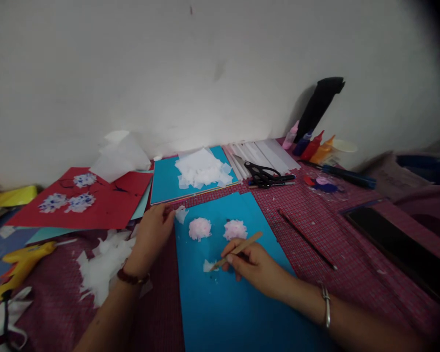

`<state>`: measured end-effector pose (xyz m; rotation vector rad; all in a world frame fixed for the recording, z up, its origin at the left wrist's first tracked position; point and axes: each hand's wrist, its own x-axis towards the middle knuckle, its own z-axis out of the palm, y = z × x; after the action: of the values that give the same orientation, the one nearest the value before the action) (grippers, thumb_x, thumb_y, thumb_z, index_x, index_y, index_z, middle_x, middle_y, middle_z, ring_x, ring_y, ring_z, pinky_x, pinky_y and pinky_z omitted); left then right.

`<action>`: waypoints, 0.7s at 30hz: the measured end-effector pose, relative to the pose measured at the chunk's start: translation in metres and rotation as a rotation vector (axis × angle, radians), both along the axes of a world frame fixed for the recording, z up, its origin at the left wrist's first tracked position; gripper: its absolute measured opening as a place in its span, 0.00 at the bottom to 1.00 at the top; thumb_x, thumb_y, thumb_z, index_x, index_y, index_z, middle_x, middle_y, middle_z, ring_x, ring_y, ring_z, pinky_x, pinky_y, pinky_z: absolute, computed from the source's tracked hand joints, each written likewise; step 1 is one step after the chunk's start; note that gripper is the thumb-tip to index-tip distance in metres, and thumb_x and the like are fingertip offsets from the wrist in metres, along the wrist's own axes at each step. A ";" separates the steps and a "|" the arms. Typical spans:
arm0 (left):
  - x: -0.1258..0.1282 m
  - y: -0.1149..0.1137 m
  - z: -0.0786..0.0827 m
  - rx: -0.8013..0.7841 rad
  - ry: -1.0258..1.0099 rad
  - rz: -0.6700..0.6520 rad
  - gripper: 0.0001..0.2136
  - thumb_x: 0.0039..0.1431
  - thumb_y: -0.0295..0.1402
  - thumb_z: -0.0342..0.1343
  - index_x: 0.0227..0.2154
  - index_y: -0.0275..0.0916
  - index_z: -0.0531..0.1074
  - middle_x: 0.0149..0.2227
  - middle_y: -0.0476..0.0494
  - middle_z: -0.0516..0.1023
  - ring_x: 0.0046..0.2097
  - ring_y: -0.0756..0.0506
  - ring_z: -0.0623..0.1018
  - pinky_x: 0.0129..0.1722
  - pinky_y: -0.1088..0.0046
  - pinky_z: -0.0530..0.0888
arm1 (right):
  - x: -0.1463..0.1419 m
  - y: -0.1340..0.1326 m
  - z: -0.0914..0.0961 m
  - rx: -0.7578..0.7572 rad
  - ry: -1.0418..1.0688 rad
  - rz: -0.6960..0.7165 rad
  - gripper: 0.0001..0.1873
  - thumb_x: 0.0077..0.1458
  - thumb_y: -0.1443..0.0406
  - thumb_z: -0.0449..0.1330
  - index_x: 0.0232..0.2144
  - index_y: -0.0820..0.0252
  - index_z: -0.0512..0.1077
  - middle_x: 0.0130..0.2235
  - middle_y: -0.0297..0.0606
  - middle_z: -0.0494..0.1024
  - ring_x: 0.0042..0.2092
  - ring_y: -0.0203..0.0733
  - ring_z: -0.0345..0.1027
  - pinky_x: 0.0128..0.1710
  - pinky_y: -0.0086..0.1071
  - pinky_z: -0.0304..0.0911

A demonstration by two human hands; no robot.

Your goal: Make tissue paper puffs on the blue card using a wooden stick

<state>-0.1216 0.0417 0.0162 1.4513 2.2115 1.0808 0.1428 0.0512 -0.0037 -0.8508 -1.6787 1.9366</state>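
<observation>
My right hand (252,266) is closed around a flat wooden stick (247,243), its lower tip on a small white paper piece (209,266) on the blue sheet (220,313). Above it on the same sheet are two round tufts of white and pale pink paper, a left tuft (200,229) and a right tuft (235,229). At the sheet's upper left edge, my left hand (155,233) pinches another scrap of white paper (181,214); its fingertips are partly hidden. A heap of white paper pieces (104,266) lies beside my left forearm.
Behind are more white squares (203,168), scissors (262,173) and paint bottles (311,146). A red sheet with paper flowers (110,210) and a yellow glue gun (25,264) lie left. To the right are a paintbrush (308,239) and a dark phone-like slab (392,244).
</observation>
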 end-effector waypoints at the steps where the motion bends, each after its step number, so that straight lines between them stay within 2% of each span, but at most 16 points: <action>1: 0.001 0.001 -0.001 -0.005 0.029 -0.009 0.08 0.47 0.39 0.58 0.25 0.40 0.71 0.27 0.46 0.71 0.34 0.42 0.68 0.39 0.65 0.62 | 0.000 0.000 0.000 0.001 -0.002 0.003 0.03 0.54 0.69 0.53 0.32 0.61 0.67 0.28 0.33 0.72 0.23 0.31 0.62 0.22 0.25 0.59; 5: 0.002 0.008 -0.009 -0.010 0.040 -0.037 0.08 0.41 0.37 0.61 0.22 0.40 0.70 0.27 0.47 0.70 0.36 0.41 0.68 0.41 0.65 0.61 | 0.000 -0.001 -0.004 -0.003 0.003 0.007 0.03 0.55 0.68 0.54 0.32 0.61 0.67 0.28 0.34 0.73 0.24 0.31 0.62 0.23 0.25 0.59; 8: 0.001 0.010 -0.013 0.010 -0.041 -0.018 0.09 0.42 0.39 0.60 0.18 0.40 0.68 0.25 0.48 0.68 0.34 0.43 0.67 0.38 0.68 0.62 | -0.001 0.000 -0.007 -0.030 0.031 -0.002 0.04 0.55 0.66 0.55 0.32 0.61 0.67 0.28 0.34 0.73 0.23 0.31 0.62 0.22 0.26 0.59; 12: 0.007 0.002 0.002 0.051 -0.260 0.020 0.13 0.45 0.44 0.57 0.23 0.39 0.67 0.24 0.51 0.67 0.28 0.48 0.67 0.30 0.72 0.63 | 0.000 0.003 -0.004 -0.073 0.141 -0.016 0.08 0.54 0.61 0.56 0.32 0.62 0.66 0.26 0.33 0.73 0.21 0.30 0.62 0.20 0.25 0.58; 15: 0.028 -0.008 0.023 0.079 -0.467 -0.029 0.15 0.46 0.47 0.56 0.26 0.39 0.65 0.23 0.52 0.66 0.25 0.50 0.66 0.26 0.74 0.64 | 0.003 0.007 0.006 -0.097 0.204 -0.037 0.12 0.55 0.57 0.54 0.32 0.62 0.67 0.22 0.31 0.71 0.17 0.29 0.59 0.16 0.23 0.52; 17: 0.048 -0.016 0.033 0.085 -0.732 -0.061 0.15 0.45 0.45 0.60 0.26 0.39 0.65 0.23 0.53 0.66 0.24 0.51 0.67 0.25 0.75 0.65 | 0.004 0.009 0.015 -0.091 0.220 -0.089 0.15 0.56 0.55 0.54 0.32 0.62 0.66 0.21 0.30 0.71 0.16 0.28 0.57 0.14 0.22 0.47; 19: 0.071 -0.025 0.036 0.065 -0.980 -0.087 0.15 0.42 0.41 0.65 0.26 0.39 0.66 0.22 0.54 0.67 0.24 0.53 0.67 0.24 0.78 0.64 | 0.006 0.008 0.022 -0.074 0.256 -0.139 0.17 0.55 0.53 0.55 0.32 0.62 0.66 0.25 0.32 0.72 0.18 0.28 0.60 0.14 0.22 0.49; 21: 0.092 -0.033 0.034 0.052 -1.069 -0.132 0.14 0.42 0.39 0.66 0.25 0.38 0.67 0.22 0.53 0.68 0.24 0.54 0.67 0.24 0.79 0.63 | 0.008 0.006 0.028 -0.080 0.313 -0.142 0.19 0.53 0.50 0.57 0.32 0.62 0.66 0.30 0.35 0.74 0.23 0.30 0.65 0.18 0.23 0.55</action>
<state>-0.0293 0.0088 0.0498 0.7006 1.3041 1.4068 0.1504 0.0567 0.0247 -0.6363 -1.3320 1.9331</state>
